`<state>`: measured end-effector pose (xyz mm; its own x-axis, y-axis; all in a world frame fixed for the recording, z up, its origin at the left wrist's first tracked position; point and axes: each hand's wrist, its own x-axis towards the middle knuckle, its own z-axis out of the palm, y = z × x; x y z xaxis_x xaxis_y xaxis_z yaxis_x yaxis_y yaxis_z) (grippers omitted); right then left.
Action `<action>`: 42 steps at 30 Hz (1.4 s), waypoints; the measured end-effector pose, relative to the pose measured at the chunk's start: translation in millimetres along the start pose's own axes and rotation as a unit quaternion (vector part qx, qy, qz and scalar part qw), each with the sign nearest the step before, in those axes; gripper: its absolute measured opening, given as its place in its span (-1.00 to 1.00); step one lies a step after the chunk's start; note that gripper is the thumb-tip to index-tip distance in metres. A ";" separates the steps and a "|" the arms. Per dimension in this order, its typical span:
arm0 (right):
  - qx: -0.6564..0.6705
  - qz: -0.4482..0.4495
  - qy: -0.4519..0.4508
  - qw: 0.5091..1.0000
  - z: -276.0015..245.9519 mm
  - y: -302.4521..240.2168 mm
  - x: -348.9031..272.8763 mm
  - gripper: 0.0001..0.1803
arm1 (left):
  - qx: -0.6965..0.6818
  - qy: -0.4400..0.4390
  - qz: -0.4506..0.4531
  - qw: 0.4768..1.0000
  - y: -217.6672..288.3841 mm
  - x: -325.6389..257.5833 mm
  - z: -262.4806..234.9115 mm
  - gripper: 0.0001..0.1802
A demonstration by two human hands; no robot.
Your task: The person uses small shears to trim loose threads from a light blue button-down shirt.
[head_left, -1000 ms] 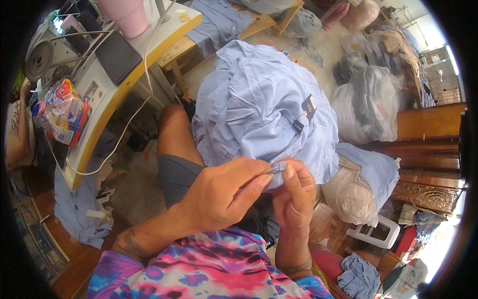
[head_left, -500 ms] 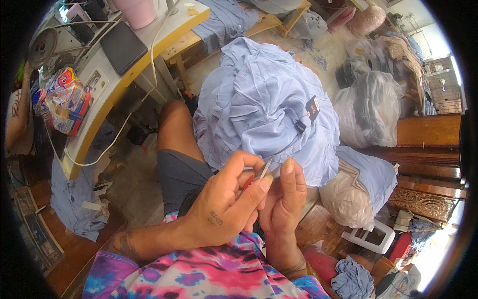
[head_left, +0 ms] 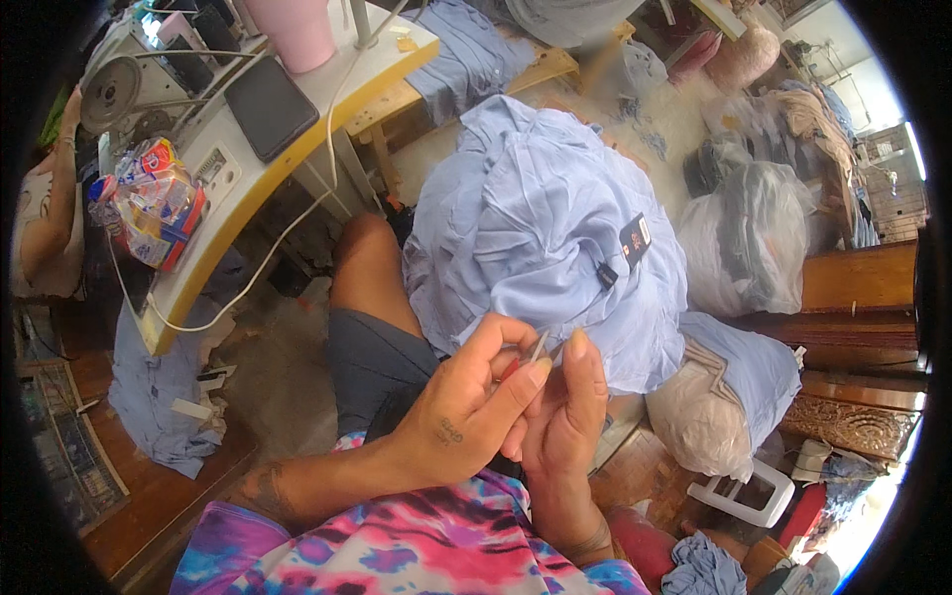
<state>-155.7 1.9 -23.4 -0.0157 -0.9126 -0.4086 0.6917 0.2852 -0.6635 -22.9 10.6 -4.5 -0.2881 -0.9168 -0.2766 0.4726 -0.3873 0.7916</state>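
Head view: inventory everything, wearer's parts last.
Garment pile: 1, light blue, centre
Hang tag: 1, black, on pile
Pointed tool: 1, silver and red, in left grip
Table: 1, white and yellow, upper left
Tumbler: 1, pink, on table
Flat device: 1, black, on table
Packet: 1, multicoloured, on table
Cord: 1, white, table edge
Plastic bags: several, clear, right
Plastic frame: 1, white, lower right
Carved panel: 1, brown, right
Loose cloths: several, blue, around edges
Co-worker: 1, light top, far left
Left grip: 1, bare, on tool
Right grip: 1, bare, beside left
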 end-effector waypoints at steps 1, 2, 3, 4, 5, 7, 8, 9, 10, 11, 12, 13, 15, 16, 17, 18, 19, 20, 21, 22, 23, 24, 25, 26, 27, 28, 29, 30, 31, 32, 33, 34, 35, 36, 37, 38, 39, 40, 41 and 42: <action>-0.009 -0.004 0.017 1.000 -0.9 3.7 0.9 -0.74 | -0.002 0.010 -0.001 1.000 -2.6 -0.5 -1.8 -0.76; -0.013 -0.019 0.029 0.999 1.1 6.3 2.9 -0.73 | 0.008 0.020 0.008 1.000 0.9 0.8 -4.1 -0.76; -0.018 -0.033 0.040 0.998 3.4 8.8 3.2 -0.72 | 0.015 0.023 -0.008 1.000 -1.6 -0.8 -3.3 -0.75; -0.024 -0.037 0.071 0.996 9.9 9.1 3.7 -0.72 | 0.013 0.011 -0.011 1.000 -1.9 0.3 -1.1 -0.75; -0.023 -0.038 0.096 0.994 16.3 6.1 2.5 -0.73 | 0.021 0.003 -0.010 1.000 -1.3 1.6 1.2 -0.74; -0.012 0.022 0.003 1.000 14.1 -10.5 -2.9 -0.74 | -0.013 -0.016 -0.003 1.000 -6.9 6.4 3.4 -0.74; -0.016 0.037 -0.025 0.999 10.2 -10.8 -4.9 -0.73 | -0.010 -0.012 0.006 1.000 -7.9 6.5 2.4 -0.75; -0.013 0.014 -0.025 1.000 5.5 -1.9 1.9 -0.70 | -0.007 -0.009 0.014 1.000 -6.1 7.9 1.5 -0.75; -0.010 -0.002 -0.021 1.000 5.4 4.4 5.5 -0.67 | -0.008 -0.001 0.018 1.000 -8.0 7.6 -0.5 -0.76; -0.019 -0.010 -0.009 1.000 5.9 6.3 6.2 -0.67 | -0.004 -0.003 0.016 1.000 -9.2 8.9 -1.6 -0.76; -0.027 -0.018 0.004 0.999 9.6 5.9 5.5 -0.67 | 0.001 -0.006 0.014 1.000 -9.4 11.3 -2.1 -0.76; -0.036 -0.028 0.019 0.999 11.7 6.0 4.6 -0.67 | 0.003 -0.012 0.009 1.000 -11.3 13.4 -2.4 -0.76; 0.031 -0.047 0.093 0.994 12.7 15.4 13.9 -0.74 | 0.135 0.018 0.025 0.990 -15.8 16.1 -4.2 -0.73; 0.055 -0.034 0.093 0.994 14.5 12.4 14.0 -0.75 | 0.192 0.028 0.064 0.979 -21.4 19.8 -6.0 -0.70; 0.081 -0.014 0.093 0.992 14.6 12.4 13.0 -0.76 | 0.249 0.045 0.098 0.962 -21.9 21.1 -7.2 -0.67; -0.087 -0.054 0.041 0.994 -37.0 28.2 25.6 -0.58 | 0.276 0.024 0.084 0.957 -16.3 22.6 -5.1 -0.63; -0.060 -0.033 0.050 0.996 -32.2 23.1 25.2 -0.60 | 0.264 0.018 0.086 0.960 -18.6 26.1 -5.5 -0.64; -0.034 -0.008 0.059 0.998 -21.6 15.9 19.9 -0.62 | 0.252 0.016 0.087 0.964 -23.9 26.8 -8.4 -0.65; -0.009 0.016 0.067 0.998 -15.3 11.8 17.7 -0.64 | 0.240 0.014 0.088 0.967 -26.2 28.1 -10.6 -0.66; -0.008 0.017 0.054 0.998 -16.4 9.7 17.4 -0.65 | 0.213 0.009 0.069 0.975 -24.5 28.4 -8.8 -0.67; -0.008 0.017 0.041 0.999 -19.6 8.1 17.0 -0.66 | 0.186 0.003 0.049 0.981 -22.4 28.1 -6.5 -0.69; -0.009 0.018 0.028 0.999 -20.9 6.6 17.2 -0.67 | 0.158 -0.002 0.030 0.987 -21.1 28.6 -5.0 -0.71; -0.004 0.011 0.043 0.999 -17.2 6.8 16.8 -0.67 | 0.133 -0.002 0.040 0.990 -23.0 28.5 -4.3 -0.72; 0.000 0.004 0.057 0.998 -10.9 8.4 16.1 -0.67 | 0.107 -0.001 0.049 0.993 -27.9 28.0 -3.2 -0.74; 0.005 -0.003 0.071 0.997 -7.1 9.3 15.8 -0.67 | 0.081 -0.001 0.059 0.995 -32.6 28.1 -2.0 -0.76; -0.004 -0.017 0.071 0.997 -8.1 11.1 16.4 -0.65 | 0.086 0.013 0.081 0.993 -37.8 29.3 0.4 -0.76; -0.012 -0.031 0.071 0.997 -10.5 14.6 18.1 -0.63 | 0.091 0.028 0.104 0.990 -43.2 31.4 3.7 -0.77; -0.020 -0.045 0.070 0.996 -11.6 17.1 19.1 -0.61 | 0.095 0.042 0.127 0.986 -46.1 33.1 6.4 -0.78; 0.007 -0.065 0.062 0.996 -7.7 17.4 21.0 -0.69 | 0.078 0.049 0.127 0.988 -46.3 34.1 9.0 -0.78; 0.035 -0.085 0.054 0.994 0.6 16.5 23.8 -0.75 | 0.060 0.055 0.128 0.988 -44.5 34.5 12.3 -0.78; 0.062 -0.105 0.045 0.992 4.6 16.6 25.7 -0.78 | 0.042 0.062 0.129 0.989 -43.5 34.9 14.1 -0.79; 0.049 -0.108 0.040 0.992 3.7 16.8 26.7 -0.77 | 0.056 0.068 0.123 0.989 -43.2 35.0 14.2 -0.79; 0.035 -0.112 0.035 0.992 1.6 16.4 28.8 -0.76 | 0.069 0.073 0.117 0.988 -43.2 35.2 13.9 -0.78; 0.021 -0.116 0.030 0.993 -0.2 16.0 30.4 -0.76 | 0.082 0.078 0.111 0.987 -43.1 35.9 13.8 -0.78; 0.010 -0.126 0.030 0.992 -1.5 15.7 29.5 -0.75 | 0.102 0.083 0.127 0.983 -43.6 35.9 15.1 -0.77; -0.001 -0.136 0.030 0.990 -0.4 14.1 29.5 -0.75 | 0.122 0.088 0.143 0.978 -42.8 37.4 17.0 -0.77; -0.012 -0.147 0.030 0.989 1.5 12.8 30.0 -0.74 | 0.142 0.092 0.158 0.973 -41.9 38.6 18.0 -0.76; 0.003 -0.163 0.049 0.985 4.9 15.3 28.3 -0.74 | 0.150 0.113 0.145 0.971 -44.4 35.6 15.9 -0.76; 0.015 -0.187 0.066 0.980 10.5 16.7 31.9 -0.73 | 0.157 0.128 0.137 0.970 -46.7 38.7 12.2 -0.76; 0.027 -0.211 0.083 0.974 11.9 18.5 32.0 -0.72 | 0.163 0.143 0.130 0.967 -47.3 39.7 10.8 -0.75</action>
<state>-134.8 -25.5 -41.3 -0.4200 -0.8839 -0.2058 0.6359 -0.1248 -0.7616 -65.7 -6.5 -47.0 0.0697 -0.9867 -0.1470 0.1961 -0.1309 0.9718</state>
